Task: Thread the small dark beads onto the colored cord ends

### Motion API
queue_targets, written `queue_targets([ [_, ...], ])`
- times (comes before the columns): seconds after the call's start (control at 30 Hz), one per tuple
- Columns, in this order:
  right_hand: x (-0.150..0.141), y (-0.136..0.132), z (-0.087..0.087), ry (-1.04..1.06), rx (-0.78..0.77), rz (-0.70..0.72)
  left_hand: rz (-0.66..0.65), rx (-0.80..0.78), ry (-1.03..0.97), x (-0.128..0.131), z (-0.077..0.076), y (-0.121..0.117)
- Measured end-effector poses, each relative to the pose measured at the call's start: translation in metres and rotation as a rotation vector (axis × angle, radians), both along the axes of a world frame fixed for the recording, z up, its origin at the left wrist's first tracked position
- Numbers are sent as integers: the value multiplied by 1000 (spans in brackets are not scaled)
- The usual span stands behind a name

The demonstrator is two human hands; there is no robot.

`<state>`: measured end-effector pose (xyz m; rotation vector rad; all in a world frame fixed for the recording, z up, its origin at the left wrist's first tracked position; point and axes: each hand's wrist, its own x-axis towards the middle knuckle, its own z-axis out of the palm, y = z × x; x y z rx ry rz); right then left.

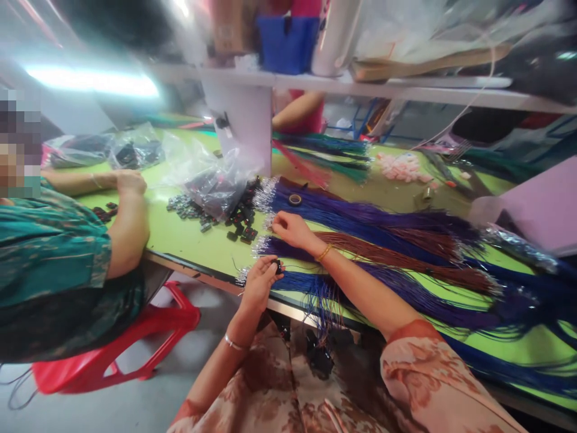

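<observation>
My left hand (258, 284) is closed on a small black plastic connector (276, 267), held between thumb and fingers above the table's front edge. A thin dark wire seems to run from it to the right. Further in, my right hand (295, 231) has thumb and fingertips pinched together at the metal-tipped ends of a bundle of brown wires (360, 245); what they pinch is too small to make out. Purple and blue wire bundles (342, 207) lie just behind that hand. In front, blue wires (322, 294) hang over the edge, with dark connectors (320, 355) below them.
Loose black connectors (243, 225) and grey ones (187, 206) lie left of the wires beside a clear plastic bag (216, 186). A roll of tape (294, 199) rests on the bundles. A co-worker (58, 240) sits at left by a red stool (135, 337). A shelf (406, 87) spans overhead.
</observation>
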<state>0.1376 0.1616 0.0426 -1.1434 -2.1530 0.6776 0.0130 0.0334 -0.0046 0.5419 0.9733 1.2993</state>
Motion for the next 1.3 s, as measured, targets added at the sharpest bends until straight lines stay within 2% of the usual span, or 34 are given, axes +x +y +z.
queue_targets([
  [0.13, 1, -23, 0, 131, -112, 52, 3, -3, -1, 0, -1, -1],
  [0.27, 17, -58, -11, 165, -239, 64, 6, 17, -18, 0, -3, -1],
  [0.43, 30, -85, -26, 163, -200, 5, -24, 27, -19, -1, -4, 0],
  [0.57, 33, -86, -32, 136, -146, -10, -38, 27, -27, -2, -5, 0],
  [0.7, 32, -86, -31, 50, -130, 13, -38, 31, -15, -2, -4, 0],
  [1.3, 26, -91, -25, 35, -239, -64, -28, 79, 43, 2, -4, -4],
])
